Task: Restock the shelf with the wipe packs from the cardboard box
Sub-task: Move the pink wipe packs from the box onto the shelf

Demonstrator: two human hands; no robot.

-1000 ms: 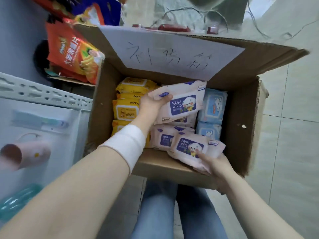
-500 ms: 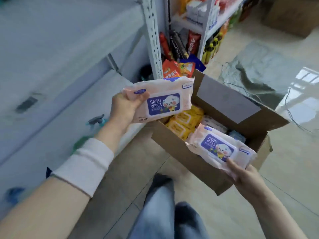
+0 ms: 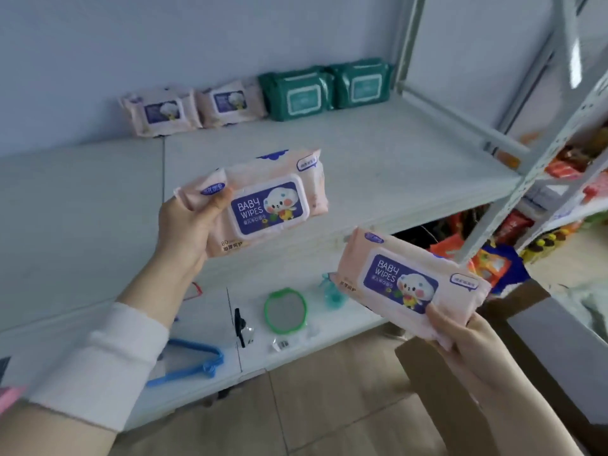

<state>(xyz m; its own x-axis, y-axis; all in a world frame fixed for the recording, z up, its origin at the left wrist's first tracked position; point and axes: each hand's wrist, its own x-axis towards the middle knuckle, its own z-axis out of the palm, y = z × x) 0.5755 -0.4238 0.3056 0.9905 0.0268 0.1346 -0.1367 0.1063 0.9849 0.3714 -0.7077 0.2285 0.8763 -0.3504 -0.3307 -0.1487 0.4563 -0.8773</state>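
My left hand (image 3: 189,222) grips a pink baby wipes pack (image 3: 263,202) by its left end, holding it up in front of the white shelf (image 3: 378,159). My right hand (image 3: 460,337) holds a second pink wipes pack (image 3: 408,284) by its lower right corner, lower and to the right. At the back of the shelf stand two pink wipes packs (image 3: 194,108) and, to their right, two green wipes packs (image 3: 325,88). A flap of the cardboard box (image 3: 437,380) shows at the lower right, partly behind my right arm.
A lower shelf board (image 3: 329,337) carries a blue hanger (image 3: 194,360), a green-rimmed mirror (image 3: 285,311), a black clip and small clear bits. A metal shelf upright (image 3: 526,179) rises at the right, with snack bags (image 3: 487,258) behind it. The floor is beige tile.
The view swung up from the box to the shelf. Both hands lifted their wipes packs out of the box and now hold them before the shelf.
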